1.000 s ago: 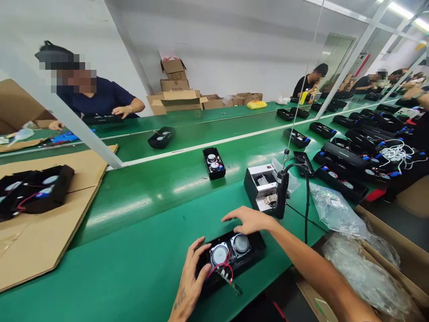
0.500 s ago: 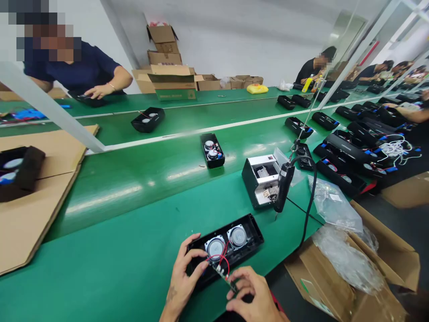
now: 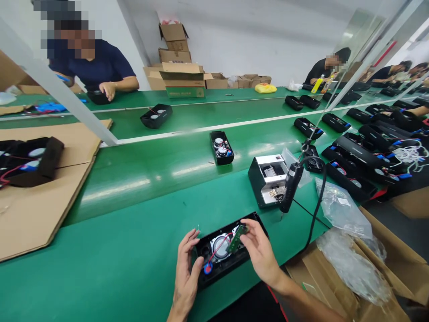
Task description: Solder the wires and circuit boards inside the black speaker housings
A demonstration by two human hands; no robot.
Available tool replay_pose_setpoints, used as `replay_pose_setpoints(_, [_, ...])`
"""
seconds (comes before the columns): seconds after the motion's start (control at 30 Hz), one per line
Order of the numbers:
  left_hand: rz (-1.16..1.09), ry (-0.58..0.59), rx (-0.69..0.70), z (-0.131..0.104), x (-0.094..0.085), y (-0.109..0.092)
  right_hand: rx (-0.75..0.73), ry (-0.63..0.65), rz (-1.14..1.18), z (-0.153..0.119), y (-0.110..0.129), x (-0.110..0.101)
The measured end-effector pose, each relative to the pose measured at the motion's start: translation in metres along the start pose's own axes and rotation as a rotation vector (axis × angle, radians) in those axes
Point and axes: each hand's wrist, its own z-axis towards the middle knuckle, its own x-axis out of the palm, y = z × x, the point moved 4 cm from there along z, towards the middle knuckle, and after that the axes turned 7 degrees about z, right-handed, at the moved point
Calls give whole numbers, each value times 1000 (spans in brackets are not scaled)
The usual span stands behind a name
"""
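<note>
A long black speaker housing point(image 3: 231, 264) lies on the green mat before me, with two round speakers point(image 3: 221, 247) inside. Between the thumb and fingers of my right hand point(image 3: 258, 246), a green circuit board point(image 3: 236, 238) is held tilted over the second speaker, partly covering it. Red wires run from the board toward a blue and red part point(image 3: 208, 268) at the left end of the housing. My left hand point(image 3: 187, 268) is at that left end, thumb and fingers apart, resting around the housing's edge.
A screw feeder point(image 3: 268, 179) and a hanging electric screwdriver point(image 3: 291, 188) stand beyond the housing. Cardboard point(image 3: 73, 179) lies at left, an open box with plastic point(image 3: 351, 268) at right. More housings point(image 3: 222, 147) sit on the line; a person point(image 3: 97, 67) works opposite.
My right hand has moved up and right with the board, away from my left hand. The blue and red part now shows. My left fingers have spread. The whole view has shifted slightly.
</note>
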Motion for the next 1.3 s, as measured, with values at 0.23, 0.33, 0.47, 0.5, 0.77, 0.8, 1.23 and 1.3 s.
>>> replay_pose_setpoints(0.23, [379, 38, 293, -11, -16, -40, -425, 615, -484, 23, 47, -2])
replay_pose_setpoints(0.33, [551, 122, 507, -8, -5, -60, -617, 849, -840, 15, 52, 6])
replay_pose_setpoints(0.47, [680, 182, 559, -5, 15, -66, -519, 985, -1155, 3, 38, 15])
replay_pose_setpoints(0.5, [686, 191, 545, -5, 20, -65, -489, 1011, -1194, 1, 34, 17])
replay_pose_setpoints(0.77, [725, 251, 560, -8, 27, -61, -409, 1090, -1157, 5, 25, 21])
replay_pose_setpoints(0.8, [747, 266, 581, -8, 27, -62, -394, 1083, -1123, 5, 26, 20])
replay_pose_setpoints(1.23, [622, 568, 468, 38, 31, -61, -292, 999, -1159, 26, 45, 34])
replay_pose_setpoints(1.3, [537, 711, 305, 63, 29, -64, -256, 1008, -1169, 39, 53, 41])
